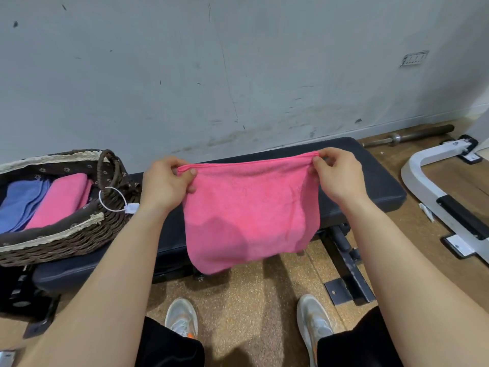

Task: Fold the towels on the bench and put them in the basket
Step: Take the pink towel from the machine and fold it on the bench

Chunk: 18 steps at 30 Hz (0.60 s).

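**Left hand (166, 181) and right hand (338, 176) pinch a pink towel (251, 213) by its top corners**

Each hand pinches one upper corner between thumb and curled fingers, and the top hem is stretched nearly straight between them. Both bare forearms reach forward from the bottom corners of the view, with the backs of the hands facing the camera. The right hand sits slightly higher than the left.

The pink towel hangs flat in front of the dark padded counter (370, 176). Its lower edge drops past the counter's front edge, above the speckled floor (251, 300).

On the left end of the counter sits a woven basket (66, 239) with a lace-trimmed liner. Inside it, a folded pink towel (63, 202) lies just beside folded blue towels (21, 202). A small white tag (131, 208) hangs from a thin loop on the basket's handle, and its print is too small to read.

A mark on the grey wall (414, 58) at upper right looks like a drawn box with strokes in it, and it can't be read as writing.
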{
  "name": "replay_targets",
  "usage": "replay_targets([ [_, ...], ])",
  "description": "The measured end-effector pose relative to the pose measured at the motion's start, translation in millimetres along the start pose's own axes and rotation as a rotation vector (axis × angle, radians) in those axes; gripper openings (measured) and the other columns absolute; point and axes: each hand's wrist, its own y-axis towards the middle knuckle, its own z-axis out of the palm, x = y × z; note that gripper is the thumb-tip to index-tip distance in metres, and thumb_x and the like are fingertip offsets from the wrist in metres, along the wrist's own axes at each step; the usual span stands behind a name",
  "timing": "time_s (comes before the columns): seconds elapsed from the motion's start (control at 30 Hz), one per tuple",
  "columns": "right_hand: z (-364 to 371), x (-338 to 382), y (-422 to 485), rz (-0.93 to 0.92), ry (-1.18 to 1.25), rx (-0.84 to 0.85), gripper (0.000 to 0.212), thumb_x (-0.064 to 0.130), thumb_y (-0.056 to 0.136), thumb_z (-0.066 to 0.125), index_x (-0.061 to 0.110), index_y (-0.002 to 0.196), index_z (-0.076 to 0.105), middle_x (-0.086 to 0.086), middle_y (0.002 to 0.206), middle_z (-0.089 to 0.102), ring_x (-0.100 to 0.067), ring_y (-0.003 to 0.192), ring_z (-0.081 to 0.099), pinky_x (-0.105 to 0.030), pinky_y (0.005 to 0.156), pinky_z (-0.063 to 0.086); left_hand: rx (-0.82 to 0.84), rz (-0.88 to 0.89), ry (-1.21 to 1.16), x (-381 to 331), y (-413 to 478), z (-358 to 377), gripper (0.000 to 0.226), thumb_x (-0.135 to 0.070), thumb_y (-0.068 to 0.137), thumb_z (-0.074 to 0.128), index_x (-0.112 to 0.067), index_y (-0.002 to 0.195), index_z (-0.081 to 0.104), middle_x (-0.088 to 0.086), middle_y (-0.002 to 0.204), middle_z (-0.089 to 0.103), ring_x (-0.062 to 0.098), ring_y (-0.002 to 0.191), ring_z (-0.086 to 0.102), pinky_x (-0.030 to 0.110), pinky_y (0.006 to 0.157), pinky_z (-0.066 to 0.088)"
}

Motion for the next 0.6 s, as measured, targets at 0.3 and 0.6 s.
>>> replay_targets([
  [0.3,37,4,52,0.066,0.299,-0.013,0.025,0.017,0.097,0.054,0.035,0.087,0.068,0.003,0.084,0.075,-0.015,0.078,0.075,-0.05,0.078,0.061,-0.261,0.049,0.34,-14,58,24,0.019,-0.041,0.09,0.063,-0.025,0.096,0.071,-0.001,0.093,0.073,0.028,0.094,0.065,0.036,0.079,0.05],
  [0.6,59,2,84,0.046,0.352,-0.037,0.023,0.014,0.094,0.056,0.033,0.087,0.068,0.013,0.093,0.072,-0.006,0.093,0.068,-0.028,0.086,0.053,-0.26,0.135,0.2,-11,88,42,0.015,-0.023,0.095,0.058,-0.013,0.103,0.066,0.004,0.101,0.069,0.022,0.094,0.061,0.026,0.079,0.04],
])
